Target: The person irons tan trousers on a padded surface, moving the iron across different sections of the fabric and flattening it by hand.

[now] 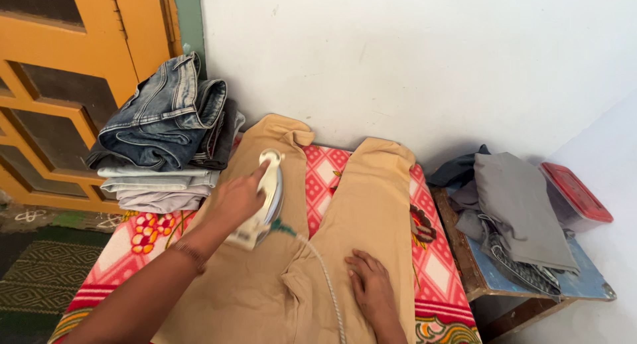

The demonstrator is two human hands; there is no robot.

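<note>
Two bare forearms are seen, with no sleeve reaching into view on either. On the left wrist [192, 254] a thin bracelet [190, 256] is worn, made of small dark reddish-brown beads or links strung in a single band; it is placed just behind the left hand [237, 199]. No ring, watch or glove is seen on the left hand. The right hand [370, 285] is likewise left uncovered, with short plain fingernails visible on its fingers [355, 272], and nothing is worn on the right wrist [391, 327].

head view | worn on head | looks steeply down | near
</note>
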